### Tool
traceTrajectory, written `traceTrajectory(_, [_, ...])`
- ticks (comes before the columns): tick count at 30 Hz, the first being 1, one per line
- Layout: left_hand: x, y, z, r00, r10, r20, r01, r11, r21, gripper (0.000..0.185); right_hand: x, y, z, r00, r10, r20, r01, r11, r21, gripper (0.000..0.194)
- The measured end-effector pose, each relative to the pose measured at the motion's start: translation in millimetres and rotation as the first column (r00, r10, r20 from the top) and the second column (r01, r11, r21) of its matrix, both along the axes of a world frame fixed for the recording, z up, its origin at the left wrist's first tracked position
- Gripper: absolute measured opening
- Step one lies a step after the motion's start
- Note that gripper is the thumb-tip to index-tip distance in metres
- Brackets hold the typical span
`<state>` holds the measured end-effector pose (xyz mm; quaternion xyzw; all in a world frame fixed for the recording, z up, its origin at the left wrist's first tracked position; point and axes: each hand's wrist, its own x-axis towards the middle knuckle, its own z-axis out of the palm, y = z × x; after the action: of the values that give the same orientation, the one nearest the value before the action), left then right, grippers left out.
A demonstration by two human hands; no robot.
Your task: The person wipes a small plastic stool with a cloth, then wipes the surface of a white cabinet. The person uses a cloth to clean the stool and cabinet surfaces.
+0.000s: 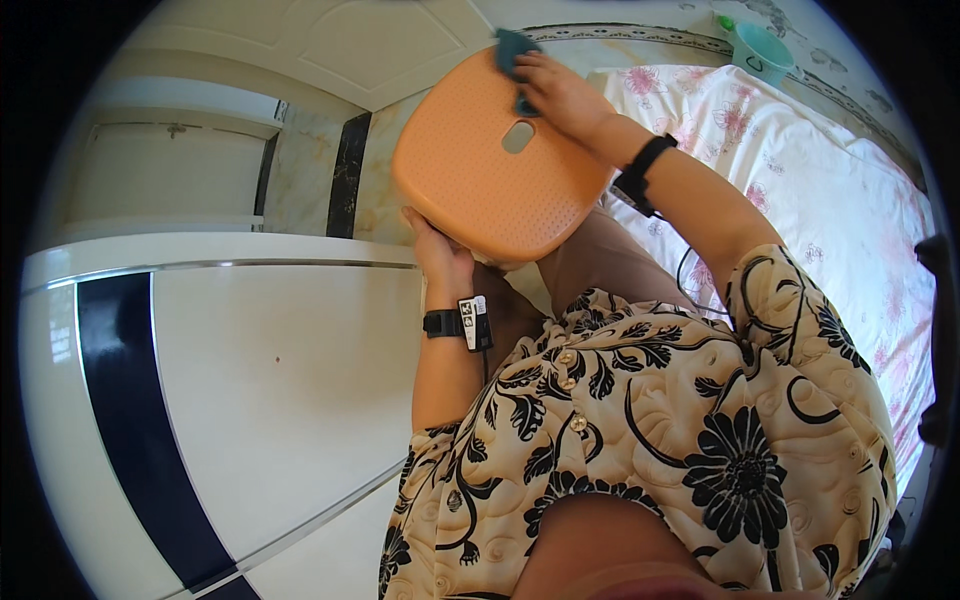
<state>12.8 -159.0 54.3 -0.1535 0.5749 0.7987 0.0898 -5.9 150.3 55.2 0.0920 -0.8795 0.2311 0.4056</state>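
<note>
An orange plastic stool (465, 157) is held up in front of me, its dimpled seat facing my view and an oval hole through it. My left hand (442, 251) grips the seat's near left edge; the fingers are partly hidden beneath it. Over the far part of the seat, my right hand (551, 90) presses a dark green cloth (516, 52) against the surface. Part of the cloth reaches past the far rim, and another bit shows under the fingers. The stool's legs are mostly hidden below the seat.
To the right lies a bed with a white floral sheet (795, 165). A light green bucket (761, 52) stands beyond it by the wall. White cabinet doors (292, 375) with a dark blue stripe are close on the left. A pale door panel (375, 45) stands ahead.
</note>
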Motion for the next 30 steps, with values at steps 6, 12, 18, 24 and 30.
traceTrajectory(6, [10,10,0,0.995,-0.053,-0.079,0.069,0.972,0.223,0.067,102,3,-52,0.992,-0.104,0.067,0.112,0.987,-0.115,0.033])
traceTrajectory(12, [15,12,3,0.993,-0.061,-0.106,0.08,0.978,0.193,0.069,177,-89,-19,0.931,0.267,0.25,-0.247,0.963,-0.112,0.05])
traceTrajectory(18, [13,1,-3,0.988,-0.116,-0.102,0.139,0.956,0.256,0.07,103,-118,14,0.8,0.561,0.211,-0.591,0.798,0.119,0.045])
traceTrajectory(24, [9,1,-8,0.985,-0.102,-0.138,0.126,0.975,0.181,0.068,4,-44,20,0.978,0.111,0.175,-0.141,0.975,0.17,0.038])
traceTrajectory(30, [11,8,-8,0.988,-0.102,-0.114,0.12,0.979,0.163,0.072,55,4,-28,0.997,-0.009,0.071,0.01,1.0,-0.016,0.034])
